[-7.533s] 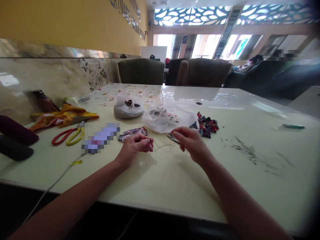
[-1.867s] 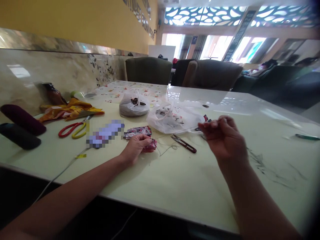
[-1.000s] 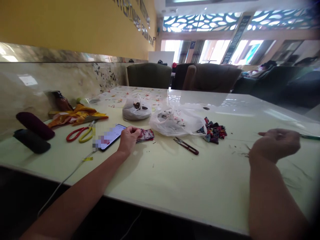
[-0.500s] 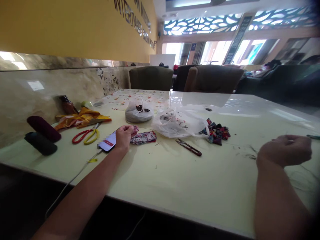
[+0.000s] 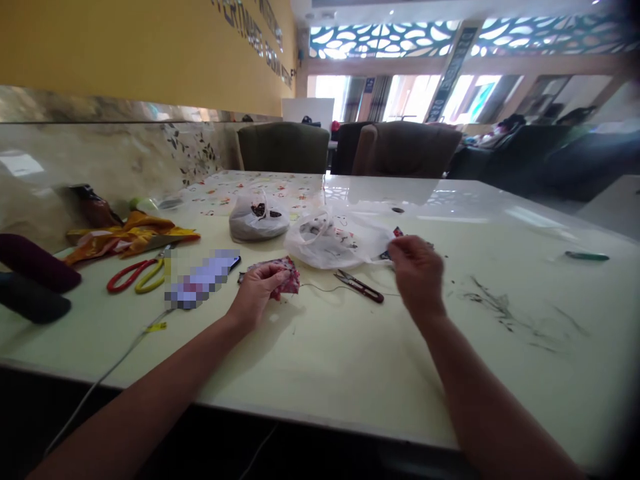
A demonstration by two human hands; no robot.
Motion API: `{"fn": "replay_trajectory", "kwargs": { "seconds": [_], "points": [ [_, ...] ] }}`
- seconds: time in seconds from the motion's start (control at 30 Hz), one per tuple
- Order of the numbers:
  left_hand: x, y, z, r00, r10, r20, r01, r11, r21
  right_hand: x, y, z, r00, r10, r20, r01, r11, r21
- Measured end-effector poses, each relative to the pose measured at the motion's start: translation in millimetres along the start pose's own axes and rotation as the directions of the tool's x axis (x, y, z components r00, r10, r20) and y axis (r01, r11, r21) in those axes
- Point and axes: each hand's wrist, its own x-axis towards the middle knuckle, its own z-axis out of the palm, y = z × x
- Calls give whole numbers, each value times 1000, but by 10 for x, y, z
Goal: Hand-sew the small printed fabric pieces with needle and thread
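My left hand (image 5: 259, 288) rests on the pale table (image 5: 350, 353), its fingers pinched on a small red patterned fabric piece (image 5: 286, 278). A thin dark thread (image 5: 325, 287) runs from that piece rightward toward my right hand (image 5: 417, 270). The right hand hovers above the table with fingers pinched together, apparently on the thread's end; whether a needle is in them is too small to see. Red-handled thread snips (image 5: 360, 286) lie between the two hands.
A white plastic bag (image 5: 337, 240) and a grey knotted bag (image 5: 257, 219) sit behind the hands. Red-and-yellow scissors (image 5: 135, 273), a phone (image 5: 203, 277), orange cloth (image 5: 127, 235), dark rolls (image 5: 33, 280) lie left. Thread scraps (image 5: 500, 307) and a green pen (image 5: 586, 255) lie right.
My right hand swung back in from the far right to just right of the snips. My left hand moved from beside the phone rightward with the fabric piece.
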Motion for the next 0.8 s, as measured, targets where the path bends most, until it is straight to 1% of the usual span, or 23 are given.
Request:
{"fn": "replay_trajectory", "kwargs": {
  "seconds": [0.07,0.13,0.2,0.3,0.37,0.43,0.63,0.8],
  "points": [
    [-18,-29,13,998,-28,48,28,1000,1,-171,-275,142,988,-51,144,30,989,144],
    [-26,-51,13,996,-55,77,55,998,4,-314,-469,236,952,-94,291,33,977,209],
    [-36,-61,14,993,-61,100,59,998,16,-421,-579,296,915,-122,385,43,977,207],
    [-64,-51,29,988,-44,145,36,998,58,-517,-630,348,866,-143,479,69,983,169],
    [-89,-37,47,986,-29,166,15,996,88,-552,-628,370,846,-142,513,77,986,145],
    [-113,-26,63,984,-15,179,-5,993,114,-573,-624,384,837,-141,530,79,987,137],
    [-133,-27,76,972,-13,233,-20,990,141,-602,-632,397,833,-167,528,103,984,149],
    [-123,-42,68,975,0,220,-30,991,134,-607,-629,405,823,-151,547,92,987,134]
  ]
}}
